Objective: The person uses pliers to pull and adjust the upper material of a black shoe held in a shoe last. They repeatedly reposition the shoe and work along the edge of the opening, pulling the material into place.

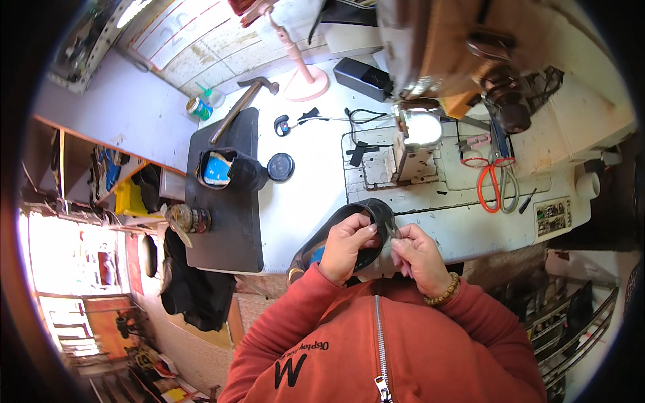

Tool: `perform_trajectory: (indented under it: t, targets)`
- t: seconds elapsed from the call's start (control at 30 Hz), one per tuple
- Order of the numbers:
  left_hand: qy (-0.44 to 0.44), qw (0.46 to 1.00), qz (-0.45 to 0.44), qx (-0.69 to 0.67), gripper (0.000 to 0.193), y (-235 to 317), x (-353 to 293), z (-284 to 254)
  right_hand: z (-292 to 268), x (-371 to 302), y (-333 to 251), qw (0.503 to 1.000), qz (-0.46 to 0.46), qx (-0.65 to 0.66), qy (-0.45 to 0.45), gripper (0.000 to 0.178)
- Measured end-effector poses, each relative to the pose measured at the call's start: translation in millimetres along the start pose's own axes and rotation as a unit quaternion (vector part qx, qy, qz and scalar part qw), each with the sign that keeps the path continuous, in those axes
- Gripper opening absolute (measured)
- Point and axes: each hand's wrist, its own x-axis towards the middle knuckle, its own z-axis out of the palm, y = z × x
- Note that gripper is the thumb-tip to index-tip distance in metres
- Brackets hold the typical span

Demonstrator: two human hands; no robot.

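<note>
At the table's front edge, close to my body, lies a black shoe (330, 223) with a bit of blue inside it. My left hand (348, 247) is closed on the rim of its opening, thumb and fingers pinched together. Just right of the opening, my right hand (420, 255) is also pinched, its fingertips near the shoe's edge; what they hold is too small to make out. A matching black shoe (250, 172) with a blue insole rests on a black board (228, 235) to the left.
A hammer (236, 111) leans over the board's far end, beside a round black lid (281, 167). A glass jar (195, 219) stands at its left edge. Beyond my hands is a sewing machine (497, 87) with a lit lamp (423, 127). Red-handled scissors (489, 188) lie to the right.
</note>
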Motion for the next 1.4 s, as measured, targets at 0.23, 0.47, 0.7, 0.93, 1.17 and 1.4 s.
perform_trajectory:
  t: [0.23, 0.47, 0.7, 0.93, 1.17, 1.4]
  targets:
    - [0.035, 0.989, 0.0, 0.145, 0.011, 15, -4, 21, -13, 8, 13, 0.995, -0.005, 0.08, -0.054, 0.013]
    - [0.073, 0.989, -0.025, 0.123, 0.015, 22, -7, 26, -20, 6, 13, 0.989, 0.014, 0.115, -0.094, 0.012]
    - [0.06, 0.996, -0.057, 0.026, 0.015, 17, -11, 18, -18, 8, 4, 0.983, 0.06, 0.11, -0.134, 0.013]
    - [0.052, 0.997, -0.033, 0.043, 0.016, 13, -10, 20, -17, 8, -6, 0.985, 0.062, 0.088, -0.138, 0.011]
    - [0.06, 0.996, -0.024, 0.064, 0.016, 13, -12, 21, -16, 9, -8, 0.986, 0.067, 0.071, -0.135, 0.01]
    - [0.069, 0.995, -0.018, 0.069, 0.017, 14, -12, 21, -16, 10, -13, 0.985, 0.077, 0.061, -0.144, 0.011]
